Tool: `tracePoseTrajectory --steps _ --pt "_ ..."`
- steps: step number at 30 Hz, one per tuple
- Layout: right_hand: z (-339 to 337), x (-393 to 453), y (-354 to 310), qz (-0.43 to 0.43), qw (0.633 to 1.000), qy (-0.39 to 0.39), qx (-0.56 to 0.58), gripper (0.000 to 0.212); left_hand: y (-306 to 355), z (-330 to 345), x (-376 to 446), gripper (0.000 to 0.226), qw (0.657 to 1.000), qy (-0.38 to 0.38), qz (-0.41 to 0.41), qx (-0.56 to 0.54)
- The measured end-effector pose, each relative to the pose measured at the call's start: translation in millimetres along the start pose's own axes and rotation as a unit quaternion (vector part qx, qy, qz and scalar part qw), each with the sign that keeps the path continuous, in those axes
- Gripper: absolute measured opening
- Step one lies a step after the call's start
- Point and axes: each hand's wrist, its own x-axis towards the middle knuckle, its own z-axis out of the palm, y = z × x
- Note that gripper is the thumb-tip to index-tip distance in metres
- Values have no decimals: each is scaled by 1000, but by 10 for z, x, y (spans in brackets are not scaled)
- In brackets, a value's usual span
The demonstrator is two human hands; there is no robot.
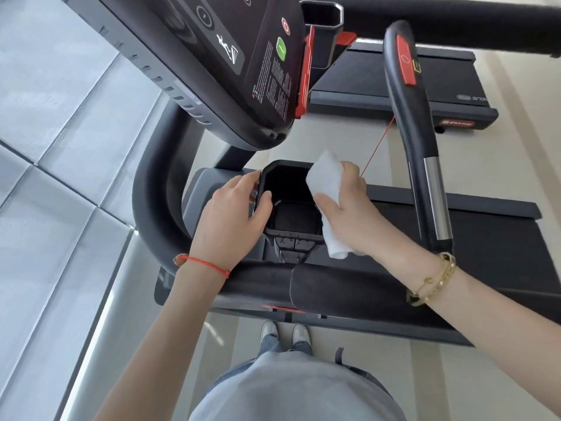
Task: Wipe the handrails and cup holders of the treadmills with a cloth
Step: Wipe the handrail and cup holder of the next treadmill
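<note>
Cloth [326, 189], white and folded, sits at the cup holder [274, 205] rim at 3 o'clock, right hand [346, 208] fingers squeezed around it. Left hand [233, 214] fingers curl over the rim at 9 o'clock. Handrail [416, 141] wiping looks still left.

bright, soft daylight; wide-angle edge distortion

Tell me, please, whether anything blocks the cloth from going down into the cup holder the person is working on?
Nothing visible does. The cup holder is open at the top and looks empty inside. The right hand holds the cloth at its right rim, and the left hand grips the left rim, clear of the opening.
</note>
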Motion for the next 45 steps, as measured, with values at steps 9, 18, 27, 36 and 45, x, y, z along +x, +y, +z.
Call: tracePoseTrajectory --steps 9,18,27,36,45 --pt "-119 247 -89 3 1000 -11 -8 44 17 -9 -3 38 1000 2 4 -2" --pt "56 -72 52 -18 1000 4 -16 60 22 -16 -7 36 1000 6 -1 9" --pt "-277 672 -167 -234 941 -144 -198 43 24 -34 -5 36 1000 5 -4 14" --pt "-249 657 -58 -249 941 -100 -206 43 35 -44 -30 39 1000 0 -15 0" --pt "-181 758 -208 -255 934 -116 -223 33 39 -34 -19 38 1000 -2 -12 -7"
